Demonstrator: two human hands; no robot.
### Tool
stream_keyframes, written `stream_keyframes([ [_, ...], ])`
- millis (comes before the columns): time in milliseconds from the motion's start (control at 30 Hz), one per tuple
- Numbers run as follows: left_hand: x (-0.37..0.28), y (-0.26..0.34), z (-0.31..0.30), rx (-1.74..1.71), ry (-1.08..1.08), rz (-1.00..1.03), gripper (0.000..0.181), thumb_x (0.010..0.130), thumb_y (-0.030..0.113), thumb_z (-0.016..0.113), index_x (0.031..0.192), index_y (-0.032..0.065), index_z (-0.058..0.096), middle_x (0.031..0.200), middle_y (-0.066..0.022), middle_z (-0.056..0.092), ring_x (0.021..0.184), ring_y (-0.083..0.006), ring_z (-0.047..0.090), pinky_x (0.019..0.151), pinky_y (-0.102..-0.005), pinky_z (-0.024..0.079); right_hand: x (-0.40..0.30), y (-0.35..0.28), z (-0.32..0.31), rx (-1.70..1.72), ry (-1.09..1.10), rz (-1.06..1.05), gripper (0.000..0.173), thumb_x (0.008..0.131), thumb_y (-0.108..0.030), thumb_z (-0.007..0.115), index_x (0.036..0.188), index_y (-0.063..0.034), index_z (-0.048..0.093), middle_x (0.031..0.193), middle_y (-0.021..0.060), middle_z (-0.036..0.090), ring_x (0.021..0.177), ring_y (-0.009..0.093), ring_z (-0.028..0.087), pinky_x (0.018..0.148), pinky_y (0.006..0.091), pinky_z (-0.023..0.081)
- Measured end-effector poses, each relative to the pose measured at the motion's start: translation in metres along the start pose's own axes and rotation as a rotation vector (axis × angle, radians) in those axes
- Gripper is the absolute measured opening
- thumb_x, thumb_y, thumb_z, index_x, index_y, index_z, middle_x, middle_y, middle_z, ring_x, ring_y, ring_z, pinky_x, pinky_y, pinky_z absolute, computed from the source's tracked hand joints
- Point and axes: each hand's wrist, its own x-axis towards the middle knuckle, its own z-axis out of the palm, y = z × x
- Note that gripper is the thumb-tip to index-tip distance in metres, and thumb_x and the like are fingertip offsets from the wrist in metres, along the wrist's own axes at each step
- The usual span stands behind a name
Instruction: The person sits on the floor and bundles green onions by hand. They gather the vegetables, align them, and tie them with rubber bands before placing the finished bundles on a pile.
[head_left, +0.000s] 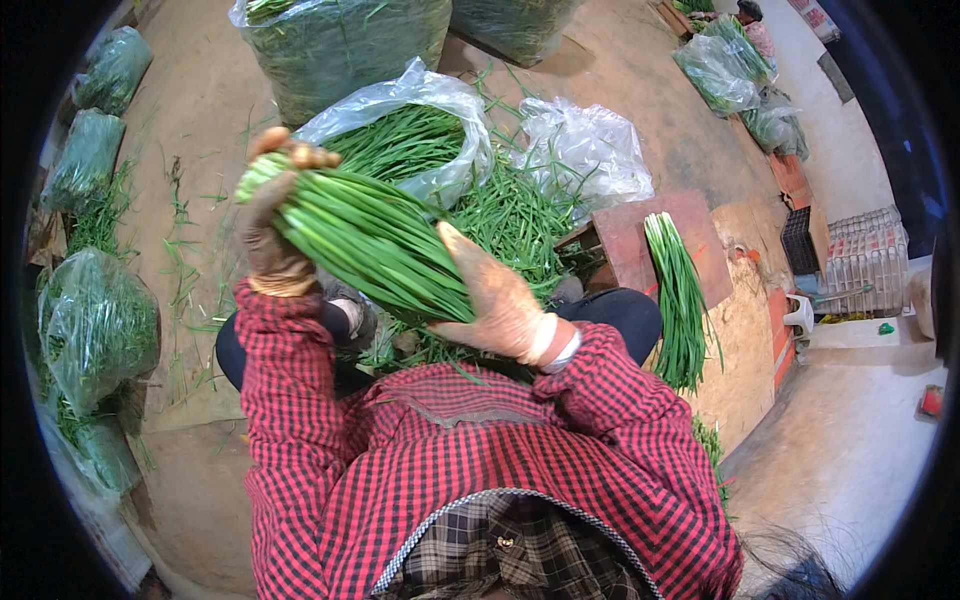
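Observation:
A thick bundle of long green leafy stalks, likely garlic chives (375, 240), lies across both hands above my lap. My left hand (277, 217), in a soiled glove, grips its pale root end. Around the leafy part, toward its lower end, my right hand (499, 300) is closed in a pale glove. Behind the bundle stands an open clear plastic bag (480, 142) with more green stalks (412, 139) inside. A smaller bunch with white ends (675, 292) rests on a reddish-brown board (619, 232) at the right.
Loose leaves (510, 217) are heaped beyond my lap. A crumpled clear bag (592, 146) lies behind them. Large filled sacks (352, 60) stand at the top; filled bags (97, 322) line the left. A person (757, 34) is at the far upper right, near plastic crates (866, 262).

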Motion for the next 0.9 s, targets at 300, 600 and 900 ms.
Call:
stream_keyframes([
  [300,0.004,0.058,0.006,0.227,-0.099,0.052,0.043,0.074,0.008,0.060,0.116,0.0065,0.053,0.095,-0.0086,0.051,0.098,-0.0236,0.049,0.098,-0.0408,0.036,-0.030,0.053,-0.052,0.288,0.072,0.392,0.073,0.077,-0.029,0.073,0.135,-0.0007,0.038,0.133,0.0158,0.047,0.126,0.023,0.041,0.107,0.0349,0.028],
  [600,-0.019,-0.020,0.120,0.560,-0.378,-0.185,0.056,0.071,0.015,0.069,0.121,0.0012,0.047,0.095,-0.0070,0.052,0.091,-0.0169,0.050,0.085,-0.0308,0.040,0.041,-0.017,-0.006,0.615,0.486,-0.307,0.129,0.048,-0.040,0.086,0.142,0.0039,0.009,0.138,0.0243,0.029,0.131,0.037,0.028,0.110,0.0406,0.020],
  [900,0.020,-0.105,0.278,0.318,-0.765,0.000,0.089,0.066,0.023,0.081,0.136,-0.0011,0.031,0.101,-0.0092,0.058,0.094,-0.0180,0.057,0.084,-0.0309,0.048,-0.023,0.006,-0.167,0.124,0.965,-0.349,0.100,0.055,-0.017,0.081,0.136,-0.0044,0.023,0.111,0.0192,0.054,0.102,0.036,0.057,0.085,0.0379,0.048],
])
